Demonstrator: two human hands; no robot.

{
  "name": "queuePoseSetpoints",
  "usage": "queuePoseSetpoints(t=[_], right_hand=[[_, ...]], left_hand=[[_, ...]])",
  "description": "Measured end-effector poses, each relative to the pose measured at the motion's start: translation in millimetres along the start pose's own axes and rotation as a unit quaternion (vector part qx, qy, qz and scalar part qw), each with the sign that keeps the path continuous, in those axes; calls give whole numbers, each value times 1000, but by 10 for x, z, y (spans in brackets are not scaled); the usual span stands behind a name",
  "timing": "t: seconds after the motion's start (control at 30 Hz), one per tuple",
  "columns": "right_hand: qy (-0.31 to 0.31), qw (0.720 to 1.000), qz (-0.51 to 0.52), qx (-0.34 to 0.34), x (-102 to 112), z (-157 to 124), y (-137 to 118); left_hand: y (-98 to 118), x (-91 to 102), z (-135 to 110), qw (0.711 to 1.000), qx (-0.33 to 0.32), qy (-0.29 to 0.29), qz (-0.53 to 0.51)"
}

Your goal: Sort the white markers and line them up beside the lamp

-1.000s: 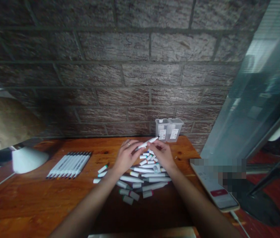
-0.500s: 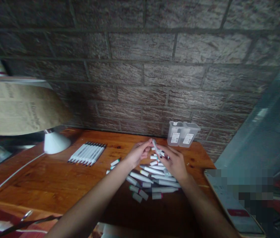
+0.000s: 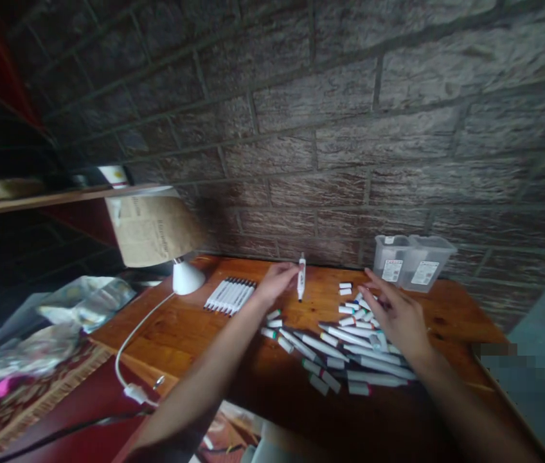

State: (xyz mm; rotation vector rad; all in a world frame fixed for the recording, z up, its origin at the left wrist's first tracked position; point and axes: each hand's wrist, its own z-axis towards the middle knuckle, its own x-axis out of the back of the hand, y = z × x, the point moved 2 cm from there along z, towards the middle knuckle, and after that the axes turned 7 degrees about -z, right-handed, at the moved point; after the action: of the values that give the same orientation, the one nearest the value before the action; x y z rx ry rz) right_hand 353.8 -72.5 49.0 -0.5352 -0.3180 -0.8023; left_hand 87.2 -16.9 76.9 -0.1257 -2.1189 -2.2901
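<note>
My left hand [image 3: 278,281] pinches a white marker [image 3: 301,278] that stands nearly upright above the wooden desk. Over the loose pieces at the right, my right hand [image 3: 395,312] is open with its fingers apart and nothing in them. Below and beside it lie several uncapped marker bodies [image 3: 324,347] and several white caps [image 3: 344,291] with coloured ends. A neat row of white markers [image 3: 231,296] lies side by side to the left of my left hand.
Two clear plastic containers [image 3: 410,263] with labels stand against the brick wall. A lamp [image 3: 188,276] with a newsprint shade stands at the left, its white cord [image 3: 123,347] hanging over the desk edge. Plastic bags [image 3: 55,328] lie beyond that edge.
My hands, together at the marker before, are now apart. My left hand carries the marker leftward, and my right hand has let go of it. The view has swung left.
</note>
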Motion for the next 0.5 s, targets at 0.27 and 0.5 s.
queuePoseSetpoints(t=[0.27,0.5], right_hand=[[-11,1000,20,-17,-18,3,-63],[2,999,29,-19,-2,4,-82]], left_hand=[[-80,978,-303,754,25,37,656],[-187,999,-326,733,75,73,673]])
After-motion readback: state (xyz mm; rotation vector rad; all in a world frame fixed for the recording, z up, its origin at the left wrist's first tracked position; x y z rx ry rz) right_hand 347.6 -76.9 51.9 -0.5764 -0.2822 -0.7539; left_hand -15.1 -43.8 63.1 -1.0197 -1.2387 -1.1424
